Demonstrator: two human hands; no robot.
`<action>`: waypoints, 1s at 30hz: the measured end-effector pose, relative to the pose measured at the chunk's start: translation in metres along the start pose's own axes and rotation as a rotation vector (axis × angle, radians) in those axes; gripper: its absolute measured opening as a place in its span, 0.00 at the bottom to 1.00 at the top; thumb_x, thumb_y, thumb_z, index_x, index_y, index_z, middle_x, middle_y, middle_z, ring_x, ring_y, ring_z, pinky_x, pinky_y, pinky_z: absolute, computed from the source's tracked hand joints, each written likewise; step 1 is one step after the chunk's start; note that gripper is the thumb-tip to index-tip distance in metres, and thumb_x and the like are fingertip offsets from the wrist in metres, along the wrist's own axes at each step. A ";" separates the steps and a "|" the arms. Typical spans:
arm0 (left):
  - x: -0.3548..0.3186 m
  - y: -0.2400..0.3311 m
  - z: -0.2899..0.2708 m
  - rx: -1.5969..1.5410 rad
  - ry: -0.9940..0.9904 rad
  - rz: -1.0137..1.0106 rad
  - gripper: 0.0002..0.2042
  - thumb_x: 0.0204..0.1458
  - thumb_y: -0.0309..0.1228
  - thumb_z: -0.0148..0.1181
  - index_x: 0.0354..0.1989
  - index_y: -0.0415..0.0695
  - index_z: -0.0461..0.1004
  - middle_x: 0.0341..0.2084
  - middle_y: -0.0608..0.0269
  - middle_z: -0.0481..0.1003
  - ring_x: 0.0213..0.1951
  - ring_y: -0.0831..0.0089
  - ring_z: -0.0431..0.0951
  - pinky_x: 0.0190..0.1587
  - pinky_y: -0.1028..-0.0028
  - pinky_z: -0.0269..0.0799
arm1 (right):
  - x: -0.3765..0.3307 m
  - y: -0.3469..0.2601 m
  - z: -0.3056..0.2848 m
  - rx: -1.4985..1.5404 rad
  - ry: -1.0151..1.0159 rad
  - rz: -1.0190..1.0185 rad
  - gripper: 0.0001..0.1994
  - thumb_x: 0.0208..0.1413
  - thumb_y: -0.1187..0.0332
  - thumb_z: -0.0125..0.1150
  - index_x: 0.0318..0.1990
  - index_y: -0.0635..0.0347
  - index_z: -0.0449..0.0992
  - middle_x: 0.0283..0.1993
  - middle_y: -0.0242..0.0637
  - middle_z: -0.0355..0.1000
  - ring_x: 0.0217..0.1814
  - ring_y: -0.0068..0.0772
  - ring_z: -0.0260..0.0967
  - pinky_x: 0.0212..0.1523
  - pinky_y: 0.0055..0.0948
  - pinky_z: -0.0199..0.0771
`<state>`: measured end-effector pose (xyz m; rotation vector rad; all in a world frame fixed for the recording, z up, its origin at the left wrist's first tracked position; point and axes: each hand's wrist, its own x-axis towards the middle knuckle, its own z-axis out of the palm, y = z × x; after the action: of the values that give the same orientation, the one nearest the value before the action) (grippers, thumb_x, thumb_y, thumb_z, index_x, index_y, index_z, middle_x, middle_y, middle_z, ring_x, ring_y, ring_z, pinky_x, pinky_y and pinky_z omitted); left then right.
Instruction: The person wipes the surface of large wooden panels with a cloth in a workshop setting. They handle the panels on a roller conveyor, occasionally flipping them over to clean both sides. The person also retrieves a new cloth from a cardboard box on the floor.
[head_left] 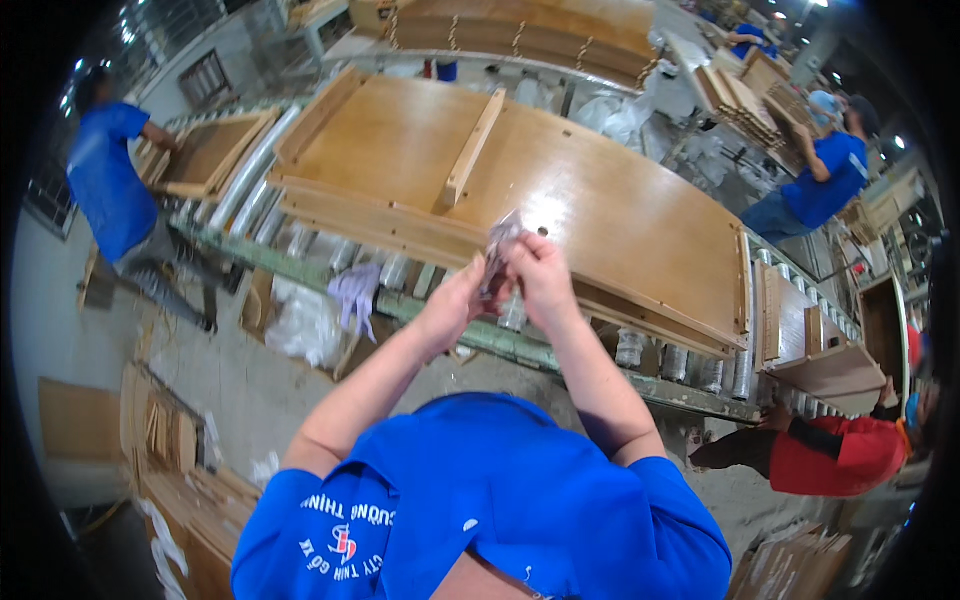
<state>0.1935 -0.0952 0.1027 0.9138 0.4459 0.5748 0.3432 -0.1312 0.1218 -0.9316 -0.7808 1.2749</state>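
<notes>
Both my hands are raised together in front of me, gripping a small crumpled clear plastic bag (503,232). My left hand (458,298) holds its lower part from the left. My right hand (538,268) pinches it from the right, fingers curled over the top. Just beyond the hands lies a large light-brown wooden panel (560,190) with a wooden rail (473,150) fixed across it, resting on a roller conveyor (400,270). What the bag holds cannot be made out.
A person in blue (105,180) handles a wooden frame (205,155) at the far left. Another in blue (830,175) stands at the right, and one in red (840,455) bends at the lower right. Smaller wooden parts (810,345) follow on the conveyor. Cardboard and plastic lie on the floor (180,440).
</notes>
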 end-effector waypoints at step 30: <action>-0.011 -0.038 0.017 0.503 0.438 0.338 0.18 0.61 0.42 0.46 0.36 0.37 0.74 0.27 0.64 0.74 0.30 0.76 0.71 0.37 0.76 0.66 | 0.007 0.009 -0.014 -0.122 -0.540 0.079 0.12 0.62 0.68 0.47 0.47 0.63 0.73 0.40 0.28 0.71 0.32 0.16 0.64 0.32 0.14 0.64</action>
<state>0.2055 -0.1304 0.0813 1.3630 0.8646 1.0067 0.3529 -0.1260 0.1073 -0.7209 -1.2624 1.5882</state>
